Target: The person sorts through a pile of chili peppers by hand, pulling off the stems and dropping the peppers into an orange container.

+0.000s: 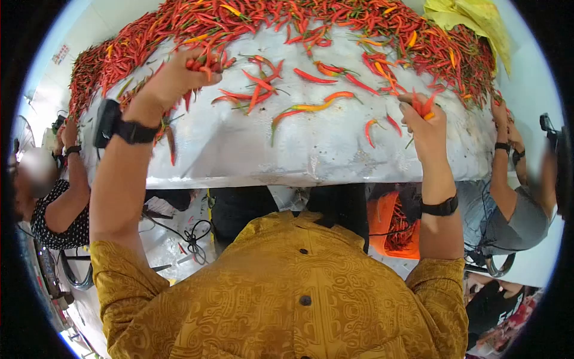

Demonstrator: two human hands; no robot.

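Observation:
My left hand (169,79) is closed around a bunch of red chili peppers (207,63), above the left part of the table near the big pile. Over the right side, my right hand (428,129) has its fingers shut on a few red chili peppers (423,106), one with an orange tip. Between the hands, loose chilies lie scattered, among them a long orange-and-red chili (314,107) and a red chili (313,76). Two small red chilies (370,134) rest just left of my right hand.
A large heap of red chilies (257,17) spans the back of the pale-covered table (239,161). A yellow sack (469,18) lies at its right end. Below the table edge stands an orange container (382,216) with chilies. Other people work at the left (63,206) and right (517,221).

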